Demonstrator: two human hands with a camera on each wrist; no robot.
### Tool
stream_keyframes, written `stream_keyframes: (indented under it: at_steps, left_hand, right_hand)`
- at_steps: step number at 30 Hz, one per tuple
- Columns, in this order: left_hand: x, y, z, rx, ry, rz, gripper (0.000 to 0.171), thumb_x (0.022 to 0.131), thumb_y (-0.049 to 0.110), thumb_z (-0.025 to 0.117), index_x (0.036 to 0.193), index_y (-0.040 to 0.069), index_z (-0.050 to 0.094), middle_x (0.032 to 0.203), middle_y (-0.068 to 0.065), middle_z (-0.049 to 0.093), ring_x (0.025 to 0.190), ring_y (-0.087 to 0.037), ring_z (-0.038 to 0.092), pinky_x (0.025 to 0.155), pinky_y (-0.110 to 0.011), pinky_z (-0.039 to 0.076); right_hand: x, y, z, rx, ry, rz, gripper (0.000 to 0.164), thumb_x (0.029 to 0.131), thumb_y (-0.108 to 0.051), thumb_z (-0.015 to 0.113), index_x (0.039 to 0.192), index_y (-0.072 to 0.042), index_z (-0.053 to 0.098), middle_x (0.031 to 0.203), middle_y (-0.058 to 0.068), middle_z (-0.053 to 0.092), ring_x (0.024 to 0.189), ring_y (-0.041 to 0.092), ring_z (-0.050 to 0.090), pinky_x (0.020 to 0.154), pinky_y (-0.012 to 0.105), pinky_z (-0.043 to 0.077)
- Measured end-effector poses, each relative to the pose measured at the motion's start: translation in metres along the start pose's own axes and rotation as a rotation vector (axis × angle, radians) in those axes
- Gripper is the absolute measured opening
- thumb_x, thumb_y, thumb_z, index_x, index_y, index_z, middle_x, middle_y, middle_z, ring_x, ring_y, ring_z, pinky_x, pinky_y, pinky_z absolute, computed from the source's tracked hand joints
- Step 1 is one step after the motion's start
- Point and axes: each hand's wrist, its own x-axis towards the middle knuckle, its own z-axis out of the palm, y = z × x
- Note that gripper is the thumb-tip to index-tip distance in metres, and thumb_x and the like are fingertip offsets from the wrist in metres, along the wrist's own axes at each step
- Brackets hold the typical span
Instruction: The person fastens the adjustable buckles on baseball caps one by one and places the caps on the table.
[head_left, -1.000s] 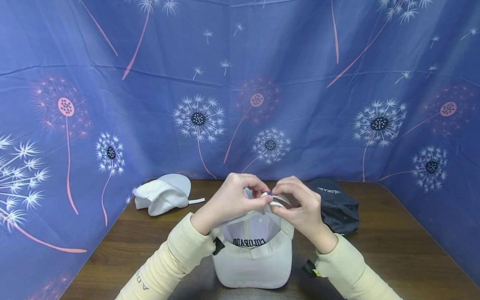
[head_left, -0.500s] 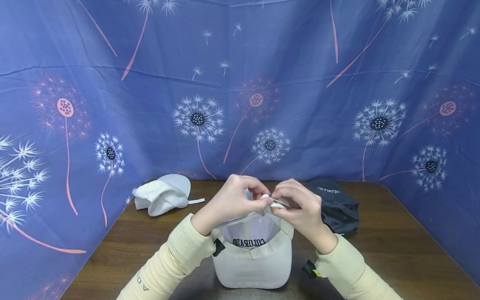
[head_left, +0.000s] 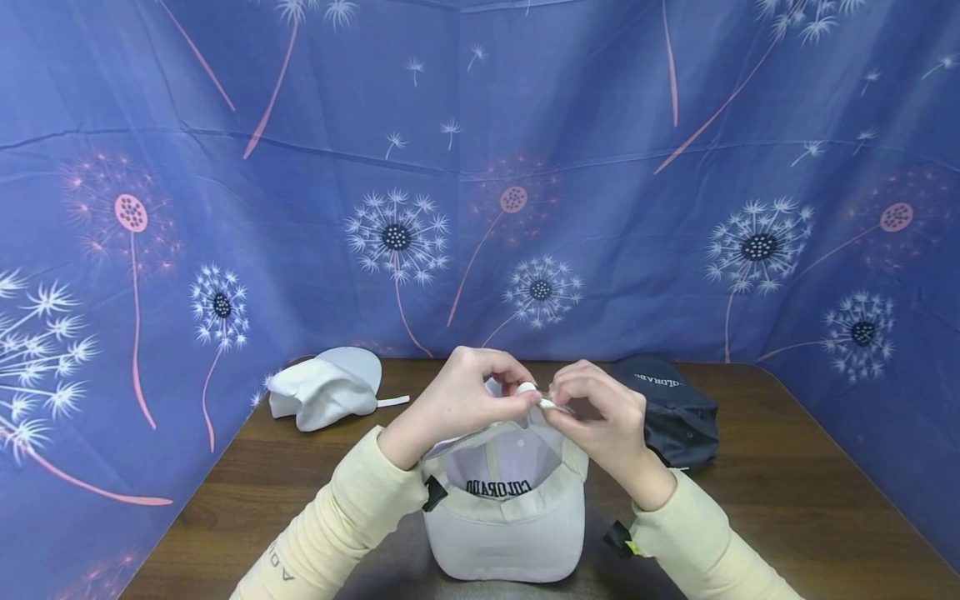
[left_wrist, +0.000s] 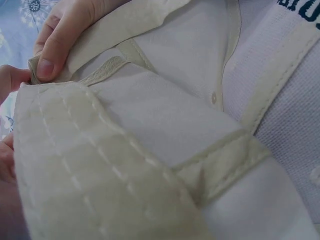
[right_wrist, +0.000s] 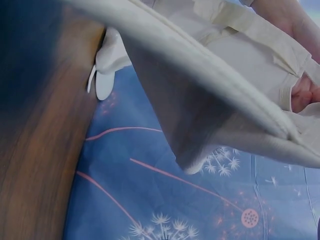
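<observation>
A cream baseball cap (head_left: 506, 546) stands in the middle of the table, brim toward me, its inside showing reversed COLORADO lettering. Above its back opening, my left hand (head_left: 468, 396) pinches the cap's strap (head_left: 527, 387) between thumb and fingers. My right hand (head_left: 603, 408) pinches the strap just to the right, its fingertips close to the left ones. A small shiny piece shows between them, too small to make out. In the left wrist view, a thumb (left_wrist: 47, 67) presses on the strap beside the stitched cream band (left_wrist: 100, 165). The fingers partly hide the strap's end.
At the back left lies a white cap (head_left: 322, 392) with its strap sticking out. A dark cap (head_left: 675, 417) with pale lettering sits at the back right, behind my right hand. Blue dandelion-print cloth (head_left: 450, 208) surrounds the brown wooden table (head_left: 810, 483).
My right fingertips have shifted slightly down and right along the strap. The dark shiny piece seen between the fingers earlier shows less now. My left hand has barely moved.
</observation>
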Motion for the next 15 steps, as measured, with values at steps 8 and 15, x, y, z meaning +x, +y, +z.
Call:
stream_keyframes:
  at_steps: [8, 15]
  left_hand:
    - [-0.001, 0.0, -0.003, -0.013, -0.002, 0.028, 0.004, 0.079, 0.017, 0.071, 0.081, 0.013, 0.072, 0.067, 0.009, 0.059, 0.065, -0.003, 0.053, 0.064, -0.02, 0.046]
    - [-0.005, -0.002, -0.012, 0.012, 0.005, 0.026, 0.009, 0.083, 0.02, 0.071, 0.09, 0.015, 0.073, 0.076, 0.01, 0.064, 0.072, -0.002, 0.057, 0.067, -0.023, 0.049]
  right_hand:
    - [0.004, -0.003, 0.001, 0.01, -0.005, 0.004, 0.016, 0.079, -0.001, 0.07, 0.07, 0.009, 0.06, 0.071, 0.014, 0.062, 0.068, 0.024, 0.059, 0.073, 0.026, 0.05]
    - [0.009, -0.006, 0.0, 0.022, -0.012, -0.013, 0.016, 0.079, -0.001, 0.071, 0.07, 0.009, 0.062, 0.071, 0.015, 0.062, 0.068, 0.024, 0.059, 0.073, 0.026, 0.051]
